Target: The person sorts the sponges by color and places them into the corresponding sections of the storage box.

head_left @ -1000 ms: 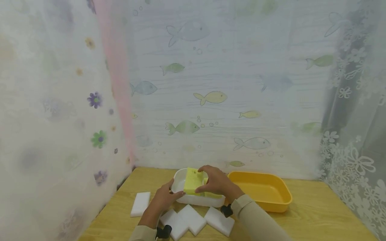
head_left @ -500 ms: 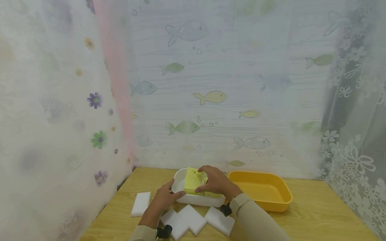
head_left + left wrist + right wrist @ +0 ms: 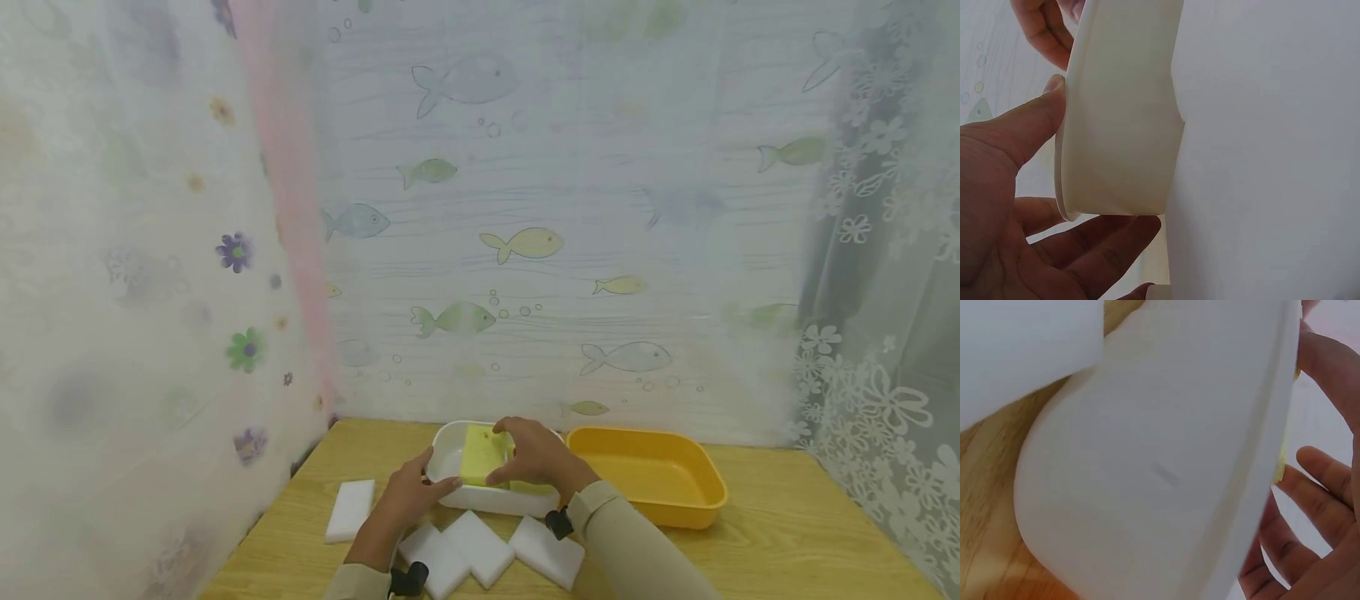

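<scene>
In the head view a white plastic tub (image 3: 483,502) stands at the middle of the table. My left hand (image 3: 407,492) grips its left end; in the left wrist view the thumb is at the rim and the fingers lie along the outer wall (image 3: 1116,137). My right hand (image 3: 532,454) pinches a yellow sponge (image 3: 482,457) between thumb and fingers, inside the tub. Another yellow piece (image 3: 528,486) lies in the tub's right part, partly hidden under my right hand. Only yellow edges show past the rim in the right wrist view.
Several white rectangular sponge blocks (image 3: 478,550) lie in front of the tub, some overlapping. One more white block (image 3: 350,510) lies apart at the left. A yellow-orange basin (image 3: 645,475) stands right of the tub. A curtain printed with fish (image 3: 525,358) hangs behind the table.
The yellow sponge in my right hand has come down slightly into the tub, its far edge now lower. My left hand has stayed on the tub.
</scene>
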Tool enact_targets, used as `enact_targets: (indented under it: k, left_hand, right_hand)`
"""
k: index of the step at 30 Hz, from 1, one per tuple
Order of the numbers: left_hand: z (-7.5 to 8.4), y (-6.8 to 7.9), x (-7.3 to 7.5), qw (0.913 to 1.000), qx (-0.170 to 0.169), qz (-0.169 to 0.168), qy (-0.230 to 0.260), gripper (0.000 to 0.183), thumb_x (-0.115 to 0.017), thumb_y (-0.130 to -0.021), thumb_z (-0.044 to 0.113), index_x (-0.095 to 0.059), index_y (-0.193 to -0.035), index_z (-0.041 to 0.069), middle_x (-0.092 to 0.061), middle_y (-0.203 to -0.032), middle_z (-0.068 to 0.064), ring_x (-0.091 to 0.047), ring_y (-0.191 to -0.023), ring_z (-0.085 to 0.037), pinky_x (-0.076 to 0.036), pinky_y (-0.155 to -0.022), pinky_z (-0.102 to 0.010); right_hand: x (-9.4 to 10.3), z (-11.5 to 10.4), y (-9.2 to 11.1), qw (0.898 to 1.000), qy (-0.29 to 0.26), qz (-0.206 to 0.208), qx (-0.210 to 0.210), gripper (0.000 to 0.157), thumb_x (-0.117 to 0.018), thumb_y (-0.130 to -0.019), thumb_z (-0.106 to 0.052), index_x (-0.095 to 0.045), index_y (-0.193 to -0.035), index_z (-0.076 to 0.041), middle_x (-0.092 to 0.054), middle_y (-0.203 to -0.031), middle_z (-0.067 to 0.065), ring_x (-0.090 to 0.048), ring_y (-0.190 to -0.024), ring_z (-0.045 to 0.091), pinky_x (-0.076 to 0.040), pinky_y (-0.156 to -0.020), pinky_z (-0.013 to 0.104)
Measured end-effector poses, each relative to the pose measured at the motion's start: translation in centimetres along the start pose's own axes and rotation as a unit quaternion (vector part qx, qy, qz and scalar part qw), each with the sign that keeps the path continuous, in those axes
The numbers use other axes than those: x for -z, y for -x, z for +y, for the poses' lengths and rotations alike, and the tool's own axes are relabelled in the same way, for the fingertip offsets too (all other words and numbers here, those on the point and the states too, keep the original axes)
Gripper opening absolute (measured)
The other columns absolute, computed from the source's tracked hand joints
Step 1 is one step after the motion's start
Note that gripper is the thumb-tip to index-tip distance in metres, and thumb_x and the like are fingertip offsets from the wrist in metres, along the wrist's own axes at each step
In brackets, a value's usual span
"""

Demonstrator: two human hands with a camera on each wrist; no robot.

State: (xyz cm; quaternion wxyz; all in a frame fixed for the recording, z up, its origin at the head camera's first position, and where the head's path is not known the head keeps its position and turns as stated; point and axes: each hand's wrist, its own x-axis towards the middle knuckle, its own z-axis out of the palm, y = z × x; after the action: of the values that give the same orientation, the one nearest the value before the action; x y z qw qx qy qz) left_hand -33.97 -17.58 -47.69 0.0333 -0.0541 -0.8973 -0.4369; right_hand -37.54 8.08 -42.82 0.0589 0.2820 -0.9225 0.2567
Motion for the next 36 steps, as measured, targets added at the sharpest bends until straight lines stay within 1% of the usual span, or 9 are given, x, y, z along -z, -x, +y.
enact_targets:
  k: [9,14,19,21,25,27,29,31,36]
  left_hand:
    - [-0.2,-0.1,-0.3,1.0000,0.002,0.004,-0.001,0.102,-0.082,-0.086,0.052,-0.035,-0.159,-0.002,-0.051,-0.152,-0.028,-0.059,-0.132,-0.044,-0.050,-0.105,-0.057]
    - [-0.1,0.0,-0.3,1.0000,0.001,0.001,0.000,0.102,-0.081,-0.087,0.051,-0.034,-0.159,-0.002,-0.050,-0.153,-0.028,-0.059,-0.131,-0.043,-0.050,-0.105,-0.057]
    - [0.1,-0.1,-0.2,1.0000,0.000,-0.001,0.003,0.099,-0.081,-0.088,0.048,-0.033,-0.160,-0.001,-0.051,-0.153,-0.027,-0.058,-0.133,-0.043,-0.049,-0.106,-0.057]
    - [0.1,-0.1,-0.1,1.0000,0.002,-0.002,0.004,0.098,-0.081,-0.089,0.047,-0.033,-0.160,0.000,-0.050,-0.153,-0.026,-0.057,-0.134,-0.043,-0.049,-0.107,-0.058]
    - [0.2,-0.1,-0.1,1.0000,0.008,0.001,0.003,0.099,-0.081,-0.088,0.048,-0.033,-0.160,0.001,-0.049,-0.154,-0.027,-0.056,-0.136,-0.044,-0.048,-0.107,-0.058]
    - [0.1,-0.1,-0.1,1.0000,0.008,0.001,0.001,0.099,-0.081,-0.088,0.048,-0.033,-0.160,0.000,-0.049,-0.154,-0.027,-0.056,-0.135,-0.044,-0.048,-0.107,-0.058]
    - [0.1,-0.1,-0.1,1.0000,0.005,0.001,0.001,0.099,-0.082,-0.088,0.047,-0.033,-0.160,-0.001,-0.050,-0.153,-0.027,-0.057,-0.134,-0.044,-0.049,-0.107,-0.058]
    - [0.0,-0.1,-0.1,1.0000,0.003,0.000,0.001,0.099,-0.082,-0.088,0.047,-0.033,-0.160,-0.001,-0.051,-0.152,-0.027,-0.057,-0.134,-0.044,-0.049,-0.107,-0.057]
    - [-0.1,-0.1,-0.1,1.0000,-0.002,-0.001,0.001,0.098,-0.081,-0.089,0.048,-0.033,-0.161,0.000,-0.052,-0.152,-0.026,-0.058,-0.133,-0.043,-0.050,-0.106,-0.057]
  right_hand:
    - [-1.1,0.4,-0.1,0.998,0.063,-0.002,-0.012,0.071,-0.091,-0.075,-0.050,-0.067,-0.131,-0.013,-0.070,-0.132,0.004,-0.059,-0.120,0.033,-0.049,-0.105,0.051]
    - [-1.1,0.4,0.1,0.998,0.058,-0.016,-0.032,0.067,-0.090,-0.078,-0.046,-0.066,-0.132,-0.015,-0.069,-0.134,0.004,-0.058,-0.121,0.032,-0.048,-0.106,0.052]
    - [-0.6,0.3,0.4,0.997,0.059,-0.018,-0.041,0.063,-0.088,-0.080,-0.042,-0.066,-0.132,-0.015,-0.069,-0.130,0.006,-0.058,-0.119,0.032,-0.048,-0.106,0.053]
    - [-0.5,0.4,0.4,0.997,0.073,-0.011,-0.036,0.056,-0.088,-0.081,-0.041,-0.068,-0.125,-0.013,-0.071,-0.124,0.007,-0.059,-0.115,0.031,-0.050,-0.102,0.051]
    - [-0.6,0.6,0.3,0.994,0.112,0.010,-0.008,0.035,-0.086,-0.082,-0.038,-0.074,-0.104,-0.013,-0.072,-0.109,0.004,-0.063,-0.104,0.030,-0.055,-0.091,0.048]
    - [-0.7,0.7,0.3,0.992,0.128,0.014,0.004,0.029,-0.085,-0.083,-0.037,-0.077,-0.099,-0.014,-0.073,-0.110,0.004,-0.065,-0.105,0.032,-0.055,-0.091,0.049]
    - [-0.7,0.6,0.3,0.991,0.133,0.008,0.007,0.028,-0.083,-0.085,-0.036,-0.080,-0.103,-0.014,-0.073,-0.118,0.006,-0.064,-0.112,0.035,-0.053,-0.098,0.052]
    - [-0.8,0.6,0.4,0.991,0.131,0.000,0.000,0.031,-0.081,-0.087,-0.036,-0.080,-0.110,-0.014,-0.071,-0.127,0.009,-0.062,-0.120,0.038,-0.050,-0.104,0.055]
    - [-0.9,0.2,0.5,0.990,0.139,-0.021,-0.018,0.039,-0.078,-0.088,-0.039,-0.078,-0.118,-0.015,-0.069,-0.134,0.012,-0.059,-0.128,0.039,-0.044,-0.110,0.058]
